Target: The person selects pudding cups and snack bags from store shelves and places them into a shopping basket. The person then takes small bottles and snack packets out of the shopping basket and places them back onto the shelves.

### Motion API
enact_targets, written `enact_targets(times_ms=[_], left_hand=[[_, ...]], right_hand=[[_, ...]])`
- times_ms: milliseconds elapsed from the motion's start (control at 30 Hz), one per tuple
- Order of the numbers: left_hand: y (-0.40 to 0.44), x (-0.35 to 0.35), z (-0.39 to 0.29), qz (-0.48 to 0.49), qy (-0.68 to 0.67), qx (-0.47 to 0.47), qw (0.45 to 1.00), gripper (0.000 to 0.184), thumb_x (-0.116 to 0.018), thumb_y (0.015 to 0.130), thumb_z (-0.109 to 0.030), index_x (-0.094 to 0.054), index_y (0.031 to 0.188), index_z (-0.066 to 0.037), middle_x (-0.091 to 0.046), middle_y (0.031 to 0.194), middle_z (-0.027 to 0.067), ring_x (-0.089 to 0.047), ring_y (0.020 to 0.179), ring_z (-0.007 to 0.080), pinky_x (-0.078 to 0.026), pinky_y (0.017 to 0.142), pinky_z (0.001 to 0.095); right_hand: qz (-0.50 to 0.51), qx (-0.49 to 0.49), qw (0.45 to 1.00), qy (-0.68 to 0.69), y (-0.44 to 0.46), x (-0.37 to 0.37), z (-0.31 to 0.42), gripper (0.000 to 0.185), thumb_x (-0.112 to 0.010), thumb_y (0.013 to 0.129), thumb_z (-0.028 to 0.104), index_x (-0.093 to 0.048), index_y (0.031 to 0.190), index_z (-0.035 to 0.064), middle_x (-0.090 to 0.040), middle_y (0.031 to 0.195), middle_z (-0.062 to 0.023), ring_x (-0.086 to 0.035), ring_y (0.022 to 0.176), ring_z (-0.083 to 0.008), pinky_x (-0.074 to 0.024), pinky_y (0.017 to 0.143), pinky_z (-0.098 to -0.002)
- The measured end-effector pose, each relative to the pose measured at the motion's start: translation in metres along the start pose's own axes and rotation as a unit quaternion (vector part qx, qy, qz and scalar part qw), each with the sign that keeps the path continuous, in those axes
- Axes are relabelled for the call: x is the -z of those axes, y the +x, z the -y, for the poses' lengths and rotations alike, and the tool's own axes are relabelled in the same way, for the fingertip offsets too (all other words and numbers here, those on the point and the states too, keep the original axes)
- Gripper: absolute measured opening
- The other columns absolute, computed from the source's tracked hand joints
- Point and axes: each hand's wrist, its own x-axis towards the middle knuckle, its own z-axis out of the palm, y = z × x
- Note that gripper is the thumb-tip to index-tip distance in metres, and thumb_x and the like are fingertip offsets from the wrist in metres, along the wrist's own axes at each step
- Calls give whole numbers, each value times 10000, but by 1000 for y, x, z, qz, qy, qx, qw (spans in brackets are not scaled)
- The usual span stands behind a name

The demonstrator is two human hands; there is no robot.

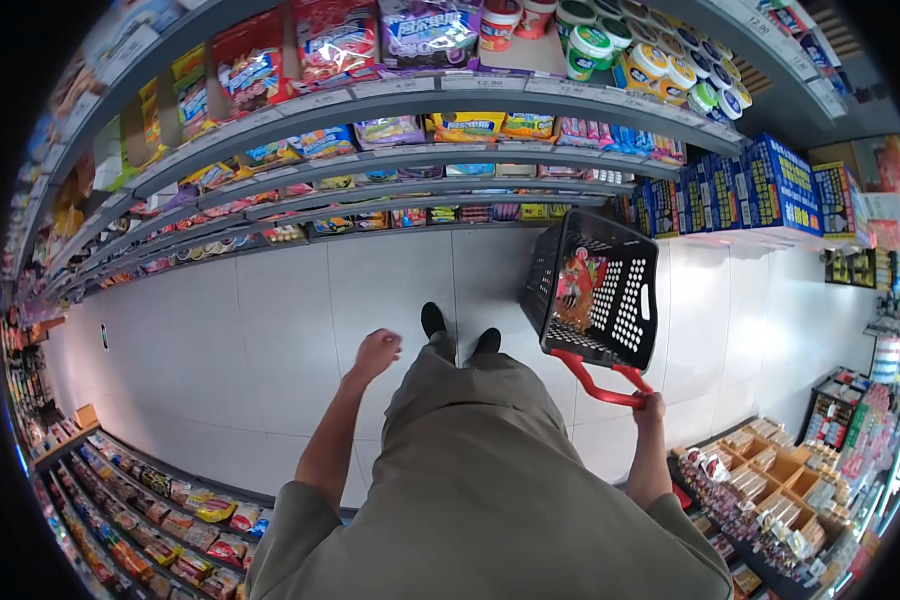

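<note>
The basket [540, 275] is black, its walls patterned with rows of pale round holes, and its handle [610, 397] is a bright red. The packet [572, 285] inside looks red and orange to me. I make the shirt [530, 500] and trousers [425, 378] a plain greyish olive, the shoes [432, 318] plain black. The floor [280, 320] is pale grey, ruled with thin dark lines. On the grey shelf [470, 98] I can pick out a red bag [336, 40], a purple bag [430, 35] with white lettering, red tubs [498, 25], green tubs [587, 50] and yellow tubs [650, 61]. Over there, the blue boxes [790, 185] carry bold yellow lettering, and the trays [782, 468] are a light tan.
</note>
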Motion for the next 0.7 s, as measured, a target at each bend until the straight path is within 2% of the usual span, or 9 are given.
enact_targets(times_ms=[100,167,300,333,433,500,600,633,700], left_hand=[[-13,-58,-77,70,-8,-95,993,293,-632,933,-273,-636,1029,4,-679,891,84,-657,812,152,-541,711,300],[-11,-114,-101,88,59,-241,965,304,-672,908,-286,-650,1036,-10,-690,917,97,-667,846,161,-541,748,301],[-44,-200,-173,248,168,-291,909,418,-751,824,-366,-665,1054,-27,-678,980,129,-672,931,226,-525,840,328],[-45,-222,-164,248,166,-337,893,474,-752,807,-416,-669,1077,-35,-664,1025,145,-659,970,284,-517,869,373],[-50,-256,-150,285,252,-365,850,545,-716,810,-498,-669,1095,-37,-654,1066,163,-640,1019,318,-500,903,396],[-59,-260,-148,401,344,-227,818,616,-667,813,-573,-656,1125,-43,-623,1135,174,-606,1082,332,-474,944,403],[-65,-251,-127,361,377,-288,803,657,-644,812,-604,-637,1161,-47,-592,1179,177,-576,1131,334,-453,970,402],[-64,-250,-121,351,394,-285,800,632,-634,833,-582,-625,1182,-55,-566,1206,177,-563,1135,346,-449,967,416],[-66,-247,-104,341,379,-342,789,622,-625,845,-578,-626,1160,-42,-563,1208,180,-559,1138,348,-447,966,424]], right_hand=[[52,-53,997,7,-12,-6,-15,229,-342,964,94,-503,1078,-22,-480,732,-42,-506,608,-163,-538,621,-370],[63,-41,997,-12,-23,-5,-28,266,-337,1002,127,-506,1137,-29,-490,752,-41,-518,626,-163,-574,715,-402],[23,-27,999,-16,-57,-20,-40,254,-353,995,115,-518,1104,-44,-507,751,-69,-549,647,-195,-587,754,-461],[18,-21,1000,-12,-60,-21,-43,241,-366,982,98,-522,1092,-50,-507,749,-77,-549,642,-205,-589,743,-474],[5,-14,1000,7,-71,-25,-56,216,-395,951,62,-526,1070,-61,-505,746,-91,-548,629,-219,-593,716,-491],[6,-2,1000,12,-87,-31,-61,202,-414,922,27,-507,1078,-63,-498,744,-100,-549,610,-232,-596,683,-500],[6,16,1000,-17,-115,-44,-68,263,-341,942,48,-518,1105,-60,-506,780,-104,-556,676,-235,-585,749,-473],[23,16,1000,14,-116,-45,-71,224,-388,926,20,-464,1124,-51,-494,775,-111,-554,608,-241,-596,645,-515],[17,15,999,22,-118,-48,-81,221,-386,928,20,-466,1121,-52,-494,782,-112,-553,606,-243,-596,639,-512]])
